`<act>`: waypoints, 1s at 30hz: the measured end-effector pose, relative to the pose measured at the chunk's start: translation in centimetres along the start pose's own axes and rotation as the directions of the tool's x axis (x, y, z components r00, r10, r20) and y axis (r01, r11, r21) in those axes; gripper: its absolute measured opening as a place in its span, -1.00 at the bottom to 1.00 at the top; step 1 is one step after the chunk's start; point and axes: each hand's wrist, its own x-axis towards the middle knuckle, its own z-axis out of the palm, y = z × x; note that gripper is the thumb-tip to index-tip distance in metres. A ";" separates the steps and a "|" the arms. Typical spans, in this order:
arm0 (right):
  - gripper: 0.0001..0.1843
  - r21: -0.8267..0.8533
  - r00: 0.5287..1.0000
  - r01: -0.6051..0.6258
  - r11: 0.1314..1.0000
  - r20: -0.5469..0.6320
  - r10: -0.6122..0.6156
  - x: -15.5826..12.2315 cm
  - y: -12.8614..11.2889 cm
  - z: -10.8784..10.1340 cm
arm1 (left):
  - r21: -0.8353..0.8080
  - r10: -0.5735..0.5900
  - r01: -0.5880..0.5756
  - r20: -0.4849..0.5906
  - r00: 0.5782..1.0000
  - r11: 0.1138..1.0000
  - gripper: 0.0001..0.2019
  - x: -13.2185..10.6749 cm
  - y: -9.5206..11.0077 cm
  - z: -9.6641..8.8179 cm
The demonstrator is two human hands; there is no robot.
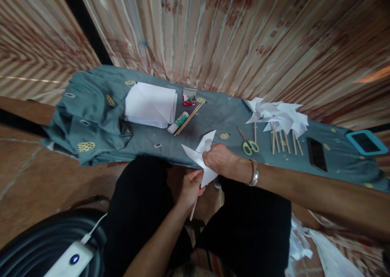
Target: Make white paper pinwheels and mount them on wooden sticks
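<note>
Over my lap, in front of the cloth-covered bench, is a white paper pinwheel (195, 155) with folded, pointed blades. My left hand (191, 187) is closed beneath it around a thin wooden stick (193, 210), whose lower end sticks out below the fingers. With fingers curled, my right hand (219, 160) presses on the middle of the pinwheel. That hand hides the pinwheel's centre, so whether a pin is there cannot be seen. A silver bangle (254, 173) circles the right wrist.
On the grey-green cloth (210, 114) lie a paper stack (150, 104), a small red box of pins (189, 97), a glue stick (178, 122), loose sticks (189, 120), green-handled scissors (248, 143), several pinwheels (278, 116), a phone (317, 154) and a blue-framed device (367, 142).
</note>
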 end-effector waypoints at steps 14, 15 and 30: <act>-0.69 -0.056 0.985 0.114 0.992 -0.123 -0.121 -1.0 1.4 0.9 | -0.019 0.008 -0.007 0.039 0.999 1.000 -0.47 -0.3 0.3 0.3; -0.68 -0.075 0.981 0.124 0.989 -0.141 -0.134 -1.2 1.5 1.0 | -0.019 0.005 -0.005 0.036 0.999 1.000 -0.46 -0.3 0.3 0.3; -0.70 0.173 0.962 -0.153 0.973 -0.199 0.186 -1.4 5.0 1.0 | -0.045 -0.023 0.023 0.008 1.000 0.999 -0.50 -0.2 0.1 0.1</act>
